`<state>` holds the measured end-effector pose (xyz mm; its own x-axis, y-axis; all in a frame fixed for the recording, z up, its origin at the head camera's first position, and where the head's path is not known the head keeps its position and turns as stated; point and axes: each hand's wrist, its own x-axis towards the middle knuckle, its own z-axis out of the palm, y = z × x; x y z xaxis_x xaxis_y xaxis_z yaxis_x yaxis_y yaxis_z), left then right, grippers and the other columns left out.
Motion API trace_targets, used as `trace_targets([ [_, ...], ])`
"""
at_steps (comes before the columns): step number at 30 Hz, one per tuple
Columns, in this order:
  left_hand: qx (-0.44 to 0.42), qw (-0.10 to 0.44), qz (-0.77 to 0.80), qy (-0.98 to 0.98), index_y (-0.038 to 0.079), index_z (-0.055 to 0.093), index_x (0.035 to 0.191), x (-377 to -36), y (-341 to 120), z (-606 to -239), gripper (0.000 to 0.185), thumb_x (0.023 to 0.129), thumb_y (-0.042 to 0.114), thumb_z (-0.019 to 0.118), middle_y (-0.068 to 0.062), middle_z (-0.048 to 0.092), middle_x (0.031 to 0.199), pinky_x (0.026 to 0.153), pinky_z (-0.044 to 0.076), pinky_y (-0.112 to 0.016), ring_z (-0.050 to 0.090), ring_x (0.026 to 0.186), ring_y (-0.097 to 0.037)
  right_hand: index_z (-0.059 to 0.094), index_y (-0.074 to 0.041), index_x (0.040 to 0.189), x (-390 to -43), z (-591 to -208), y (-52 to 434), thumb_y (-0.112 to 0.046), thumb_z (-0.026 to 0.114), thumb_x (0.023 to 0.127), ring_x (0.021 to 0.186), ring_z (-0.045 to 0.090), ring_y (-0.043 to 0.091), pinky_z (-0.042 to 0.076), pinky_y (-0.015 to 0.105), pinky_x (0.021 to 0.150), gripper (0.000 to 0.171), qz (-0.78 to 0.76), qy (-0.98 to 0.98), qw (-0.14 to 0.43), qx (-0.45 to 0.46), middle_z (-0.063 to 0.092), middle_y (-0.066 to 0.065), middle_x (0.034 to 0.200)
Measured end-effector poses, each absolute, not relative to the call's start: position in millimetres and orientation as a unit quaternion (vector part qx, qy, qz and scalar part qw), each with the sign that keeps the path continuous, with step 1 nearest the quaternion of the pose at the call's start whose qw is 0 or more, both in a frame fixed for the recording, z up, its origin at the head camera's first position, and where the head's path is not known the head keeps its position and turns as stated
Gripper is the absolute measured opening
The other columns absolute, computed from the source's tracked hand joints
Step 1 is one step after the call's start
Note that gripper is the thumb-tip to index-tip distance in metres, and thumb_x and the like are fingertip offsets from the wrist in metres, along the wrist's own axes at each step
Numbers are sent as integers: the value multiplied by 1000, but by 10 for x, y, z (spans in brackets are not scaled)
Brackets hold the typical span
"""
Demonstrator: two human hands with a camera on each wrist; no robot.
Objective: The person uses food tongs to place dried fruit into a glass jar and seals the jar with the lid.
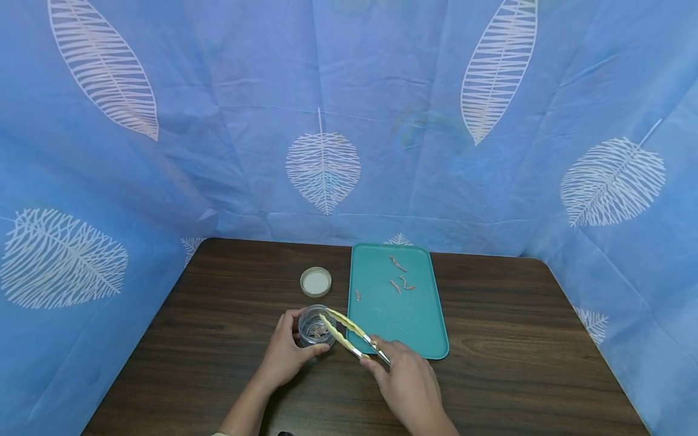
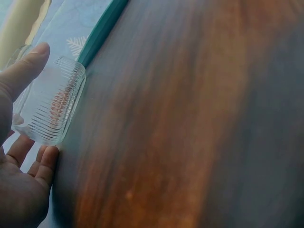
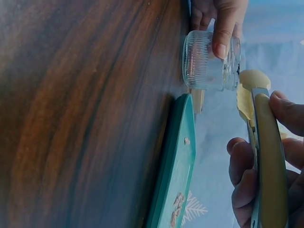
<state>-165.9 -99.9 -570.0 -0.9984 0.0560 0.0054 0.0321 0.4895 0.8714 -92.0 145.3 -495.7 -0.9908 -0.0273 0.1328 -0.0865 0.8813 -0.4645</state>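
My left hand (image 1: 285,354) grips a clear ribbed glass jar (image 2: 52,102), thumb on the near side and fingers round the far side. Small pinkish-brown pieces (image 1: 317,331) lie at the bottom of the jar, which stands upright on the table. My right hand (image 1: 412,383) holds metal tongs with pale yellow tips and grips (image 3: 271,161). Their tips are spread a little right over the jar's mouth, and I see nothing between them. Several thin pinkish strips (image 1: 395,286) lie scattered on a teal tray (image 1: 392,324) to the jar's right.
A round jar lid (image 1: 316,282) with a white inside lies behind the jar. The dark wood table (image 1: 507,327) meets a blue leaf-print cloth (image 1: 382,175) at its back and sides. A small dark object (image 1: 285,433) shows at the bottom edge of the head view.
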Motion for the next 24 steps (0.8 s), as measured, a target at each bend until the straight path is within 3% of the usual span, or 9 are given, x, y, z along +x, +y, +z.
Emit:
trace_targets([
  [10,21,13,503,864,8,52,147,-1650,-987,-5685,89,77,33,101,-13,59,141,105,56,-40,61,126,-26,78,-19,133,-959,-4979,1483,-44,86,91,92,76,21,60,41,70,50,248,-967,50,10,81,4,113],
  [18,18,15,503,864,9,52,147,-1648,-981,-5692,89,77,34,101,-13,58,143,105,56,-40,61,127,-26,74,-15,137,-964,-4998,1522,-48,83,93,116,76,33,63,54,92,56,256,-966,38,5,79,9,130],
  [24,16,18,502,865,9,52,148,-1648,-985,-5681,90,77,34,101,-13,58,143,106,56,-41,61,127,-26,71,-12,142,-976,-5000,1563,-49,82,94,123,74,35,62,55,97,61,264,-964,26,2,75,10,137],
])
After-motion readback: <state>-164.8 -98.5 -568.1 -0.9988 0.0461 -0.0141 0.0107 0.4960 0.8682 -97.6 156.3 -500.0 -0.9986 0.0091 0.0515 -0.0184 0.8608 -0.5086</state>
